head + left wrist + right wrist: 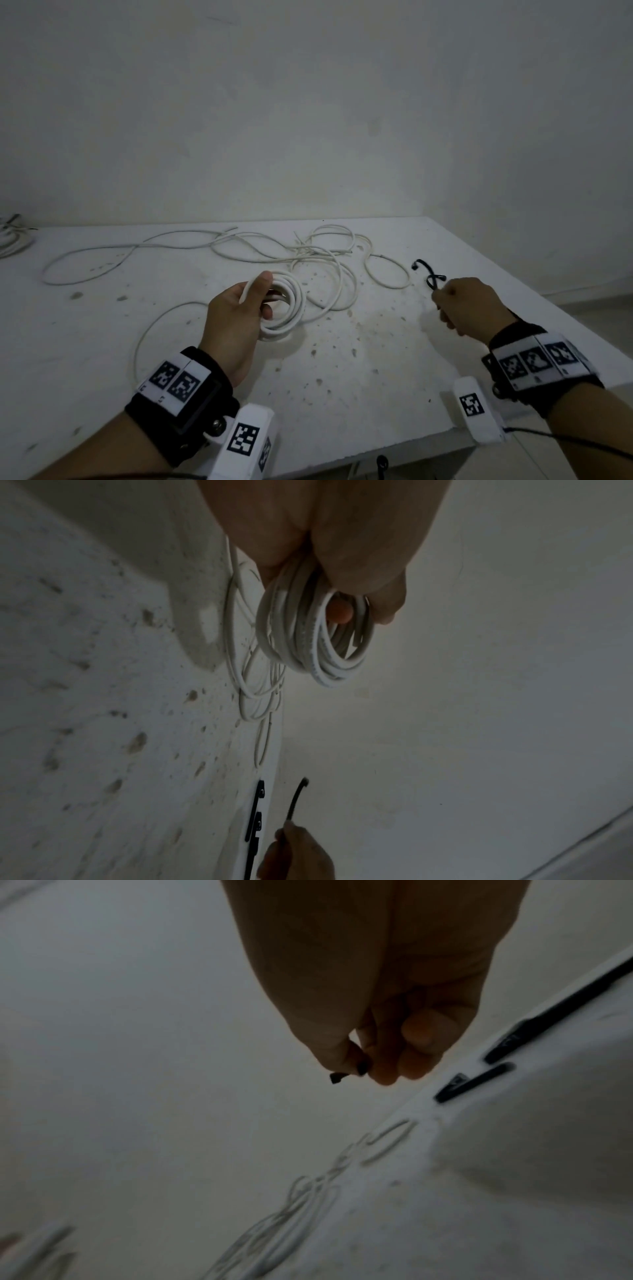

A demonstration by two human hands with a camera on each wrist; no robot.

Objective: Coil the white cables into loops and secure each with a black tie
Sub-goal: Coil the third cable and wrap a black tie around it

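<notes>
My left hand (263,296) grips a small coil of white cable (291,308) just above the middle of the table, thumb on top and fingers through the loop. The left wrist view shows the coil (308,647) hanging from those fingers (339,612). A tail of this cable (154,325) trails left across the table. To the right, my right hand (440,298) pinches a thin black tie (432,282) that sticks up from the fingertips. In the right wrist view a short end of the tie (337,1077) shows below my pinching fingers (383,1069).
Loose white cables (308,260) sprawl tangled over the back of the white, pitted table (359,377). More black ties (255,818) lie flat on the table near my right hand. Another cable bundle (10,236) sits at the far left. The table's right edge (548,291) drops to the floor.
</notes>
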